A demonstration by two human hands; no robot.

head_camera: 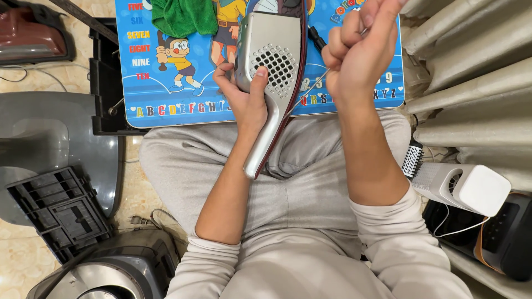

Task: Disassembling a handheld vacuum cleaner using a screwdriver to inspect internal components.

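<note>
My left hand [247, 99] grips a silver appliance housing [271, 61] with a perforated grille and a tapering handle that points down toward my lap. A dark red edge runs along its right side. My right hand [354, 55] is raised to the right of it, fingers closed around a thin screwdriver [316, 83] whose metal shaft slants down toward the housing's right edge. A black screwdriver handle [317, 37] lies just behind on the board.
A blue cartoon alphabet board [166, 105] rests on my knees, with a green cloth [184, 16] on top. Grey and black appliance parts [61, 210] lie on the left floor. A white device [471, 188] and curtain folds [471, 66] are on the right.
</note>
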